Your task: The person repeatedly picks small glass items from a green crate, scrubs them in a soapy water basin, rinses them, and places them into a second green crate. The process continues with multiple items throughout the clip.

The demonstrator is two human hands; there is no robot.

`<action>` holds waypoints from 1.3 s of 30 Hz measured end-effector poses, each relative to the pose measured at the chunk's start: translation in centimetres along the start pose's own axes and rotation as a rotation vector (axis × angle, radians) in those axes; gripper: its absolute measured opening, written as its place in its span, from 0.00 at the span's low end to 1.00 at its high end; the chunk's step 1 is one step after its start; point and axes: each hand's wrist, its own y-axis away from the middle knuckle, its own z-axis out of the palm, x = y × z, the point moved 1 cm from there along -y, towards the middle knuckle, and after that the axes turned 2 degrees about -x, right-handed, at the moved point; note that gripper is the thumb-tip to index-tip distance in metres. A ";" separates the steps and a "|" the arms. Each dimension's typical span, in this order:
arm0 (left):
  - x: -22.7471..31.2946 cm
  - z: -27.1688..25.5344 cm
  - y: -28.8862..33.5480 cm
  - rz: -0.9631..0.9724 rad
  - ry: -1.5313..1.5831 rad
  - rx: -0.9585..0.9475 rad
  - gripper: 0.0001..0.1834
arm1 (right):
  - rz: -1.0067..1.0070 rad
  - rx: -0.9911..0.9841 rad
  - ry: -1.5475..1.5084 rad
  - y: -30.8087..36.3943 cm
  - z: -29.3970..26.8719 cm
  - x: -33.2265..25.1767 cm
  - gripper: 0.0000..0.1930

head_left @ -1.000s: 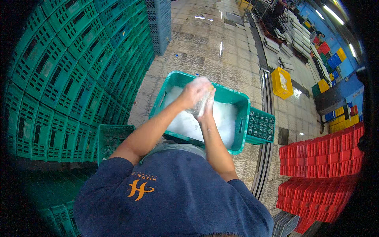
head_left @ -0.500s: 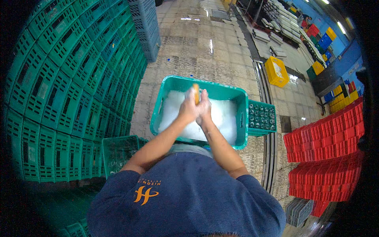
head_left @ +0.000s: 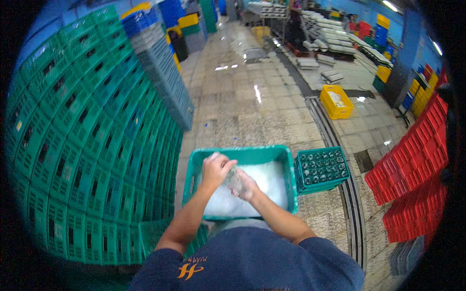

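Observation:
A green plastic tub (head_left: 294, 194) full of white suds (head_left: 267, 186) stands in front of me, with both my hands above the foam. My right hand (head_left: 247, 188) is closed round a wet, clear glass (head_left: 235, 181), which tilts toward my left hand. Close against the glass's upper end, my left hand (head_left: 216, 169) has its fingers curled, soapy at the tips. Whatever it may be gripping is hidden behind those fingers. Right of the tub sits a green compartment crate (head_left: 321, 168) with several glasses in it.
Tall stacks of green crates (head_left: 97, 145) wall the left, with a grey-blue stack (head_left: 162, 72) beyond. Red crates (head_left: 412, 160) are piled at right. A yellow crate (head_left: 336, 103) with white contents stands on the wet tiled floor (head_left: 242, 114) near a drain channel (head_left: 335, 145).
The view has tilted up, showing more of the room. My hands, earlier pressed together round an orange-yellow piece, have parted slightly; the clear glass now shows between them, and the orange-yellow piece is out of sight.

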 end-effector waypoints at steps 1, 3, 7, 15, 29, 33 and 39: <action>0.8 0.6 0.1 -0.123 -0.007 0.024 0.20 | -0.016 0.007 -0.048 0.2 -0.6 -0.4 0.21; 2.4 2.2 0.6 -0.226 0.082 -0.062 0.15 | -0.091 0.071 -0.166 0.1 -1.8 -2.1 0.18; 5.9 6.2 3.4 -0.307 0.593 -0.519 0.29 | -0.344 0.145 -0.488 0.4 -5.3 -6.6 0.08; 10.9 11.9 3.5 -0.054 -0.283 -0.895 0.48 | -0.371 0.189 -0.096 1.8 -7.6 -12.7 0.10; 0.6 9.0 4.2 -0.714 0.311 -0.052 0.16 | -0.089 0.047 0.550 4.2 -3.0 -5.4 0.17; -2.3 6.5 3.7 -0.926 0.841 0.109 0.18 | -0.113 0.021 0.926 6.7 1.1 -1.6 0.31; -4.3 4.9 4.6 -0.445 0.279 -0.214 0.08 | -0.157 0.399 1.188 6.2 3.3 -0.8 0.30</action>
